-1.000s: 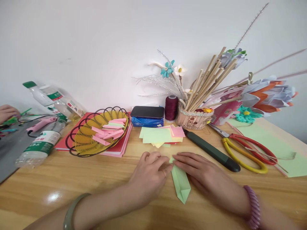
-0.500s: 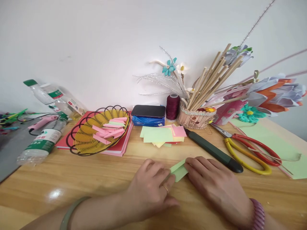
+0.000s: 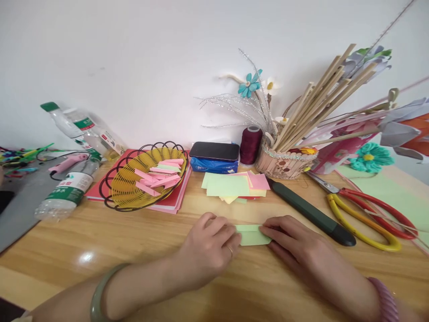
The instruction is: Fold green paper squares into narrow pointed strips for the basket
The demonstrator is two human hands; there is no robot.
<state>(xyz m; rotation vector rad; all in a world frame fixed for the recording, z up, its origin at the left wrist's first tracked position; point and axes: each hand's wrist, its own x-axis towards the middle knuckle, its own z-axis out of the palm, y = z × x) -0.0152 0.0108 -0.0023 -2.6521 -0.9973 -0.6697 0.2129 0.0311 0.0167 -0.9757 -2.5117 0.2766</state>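
Note:
A pale green paper slip (image 3: 253, 236) with a lengthwise fold lies at the front of the wooden table, between my two hands. My left hand (image 3: 211, 246) is closed, its curled fingers on the slip's left end. The fingertips of my right hand (image 3: 298, 246) pinch the right end, with the fingers together. Just beyond is a loose pile of coloured paper slips (image 3: 228, 184), green on top with pink and yellow below. Several folded pink strips (image 3: 157, 180) and a green one lie in the yellow woven basket (image 3: 122, 192) at the left.
A green-handled cutter (image 3: 311, 212) and scissors (image 3: 368, 212) lie to the right. Behind stand a phone (image 3: 214, 151) on a blue packet, a maroon thread spool (image 3: 251, 145) and a pot (image 3: 284, 165) of wooden sticks. Plastic bottles (image 3: 72, 190) lie at the left.
The green slip has turned from slanting to nearly level, facing me. My right hand has moved slightly right, and the camera view has shifted a little.

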